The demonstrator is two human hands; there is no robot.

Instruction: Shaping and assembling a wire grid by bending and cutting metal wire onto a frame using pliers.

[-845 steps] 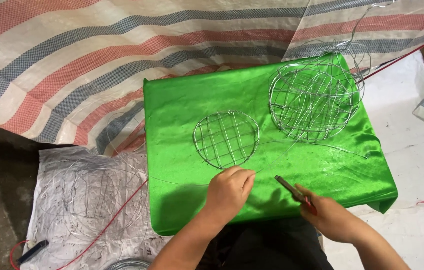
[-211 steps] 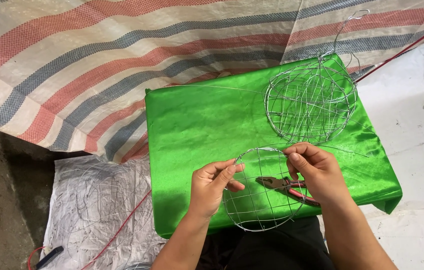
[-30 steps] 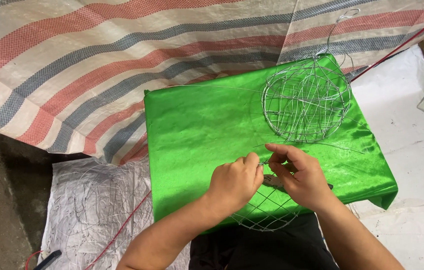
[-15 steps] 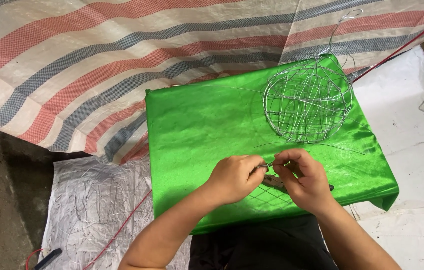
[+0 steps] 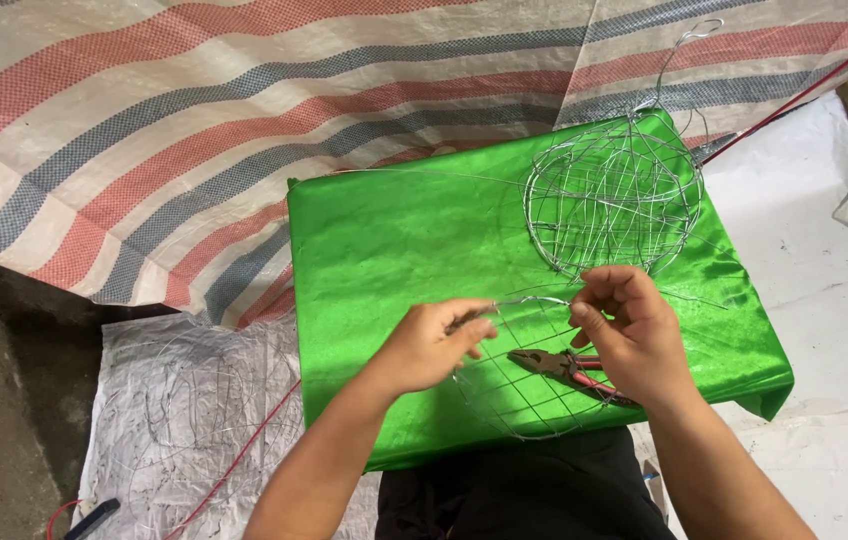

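Green satin cloth (image 5: 394,240), draped over a low work surface, lies under both hands. Left hand (image 5: 434,345): fingers curled nearly closed, thumb and forefinger pinched on the top rim of a round wire grid (image 5: 529,385). Right hand (image 5: 629,335): fingers bent inward, fingertips pinched on the same rim, a short way to the right of the left hand's grip. The grid is 1 flat wire circle crossed by straight wires into squares; it stands between the 2 hands, top edge raised, lower edge on the cloth near the person. Pliers (image 5: 556,365) with red handles lie on the cloth behind the grid, just below the right hand, jaws towards the left hand. Beyond the right hand, at the cloth's far corner, rests 1 wire basket (image 5: 614,195), rounded, of tangled thin wire. Striped tarpaulin (image 5: 194,130) in red, white and blue-grey spreads beyond both hands. White sheeting (image 5: 174,410) strewn with loose wire sits below the left forearm.
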